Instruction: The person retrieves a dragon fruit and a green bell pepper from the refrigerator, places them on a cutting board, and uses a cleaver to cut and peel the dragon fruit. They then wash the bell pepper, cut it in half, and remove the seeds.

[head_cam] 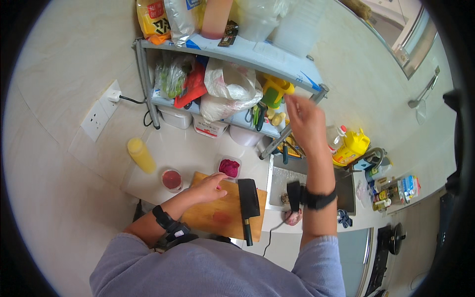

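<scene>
My left hand (pixel 208 188) hovers or rests over the upper part of a wooden cutting board (pixel 200 215), fingers apart and holding nothing. Just beyond its fingertips is a small clear plastic container with bright magenta food pieces (pixel 229 167). A black-bladed cleaver (pixel 249 200) lies on the board's right side, its handle towards me. My right hand (pixel 306 120), slightly blurred, is raised by the right end of the shelf, near a yellow and green plastic item (pixel 274 92); whether its fingers hold anything cannot be told. A cup of red contents (pixel 172 179) stands left of the board.
A metal shelf rack (pixel 237 48) with bags and containers stands at the back. A yellow bottle (pixel 141 155) is at left. The sink (pixel 276 182) lies right of the board, with a yellow jug (pixel 350 146) behind it. A black cable (pixel 272 230) hangs over the counter's front edge.
</scene>
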Demonstrator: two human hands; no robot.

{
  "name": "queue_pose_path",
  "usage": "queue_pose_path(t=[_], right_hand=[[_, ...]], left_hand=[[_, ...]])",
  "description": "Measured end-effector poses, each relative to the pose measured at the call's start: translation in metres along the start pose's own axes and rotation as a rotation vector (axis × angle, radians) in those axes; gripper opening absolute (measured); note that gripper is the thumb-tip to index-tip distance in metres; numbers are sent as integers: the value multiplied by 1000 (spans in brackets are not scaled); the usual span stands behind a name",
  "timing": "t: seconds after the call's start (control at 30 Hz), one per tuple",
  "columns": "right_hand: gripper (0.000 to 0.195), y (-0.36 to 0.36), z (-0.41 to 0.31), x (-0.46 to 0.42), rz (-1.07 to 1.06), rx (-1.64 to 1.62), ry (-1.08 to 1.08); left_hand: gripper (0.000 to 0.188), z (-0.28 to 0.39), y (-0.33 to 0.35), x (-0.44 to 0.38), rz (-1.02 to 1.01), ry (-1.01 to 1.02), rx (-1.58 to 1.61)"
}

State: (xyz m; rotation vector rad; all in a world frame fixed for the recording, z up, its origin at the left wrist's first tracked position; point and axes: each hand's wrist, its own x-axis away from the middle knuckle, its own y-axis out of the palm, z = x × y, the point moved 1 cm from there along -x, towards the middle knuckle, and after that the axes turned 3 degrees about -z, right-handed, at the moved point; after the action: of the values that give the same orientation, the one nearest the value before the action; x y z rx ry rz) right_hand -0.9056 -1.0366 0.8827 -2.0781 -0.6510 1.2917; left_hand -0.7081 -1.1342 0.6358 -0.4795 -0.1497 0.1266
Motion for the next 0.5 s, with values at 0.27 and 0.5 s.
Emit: queue_pose_path(t=[0.27,0.5], right_hand=[[35,37,68,-117,-3,497,-244],[14,38,63,-89,112,474,-362]], left_hand=[[50,22,21,7,148,-74,127],[50,-12,10,28,202,-186,82]])
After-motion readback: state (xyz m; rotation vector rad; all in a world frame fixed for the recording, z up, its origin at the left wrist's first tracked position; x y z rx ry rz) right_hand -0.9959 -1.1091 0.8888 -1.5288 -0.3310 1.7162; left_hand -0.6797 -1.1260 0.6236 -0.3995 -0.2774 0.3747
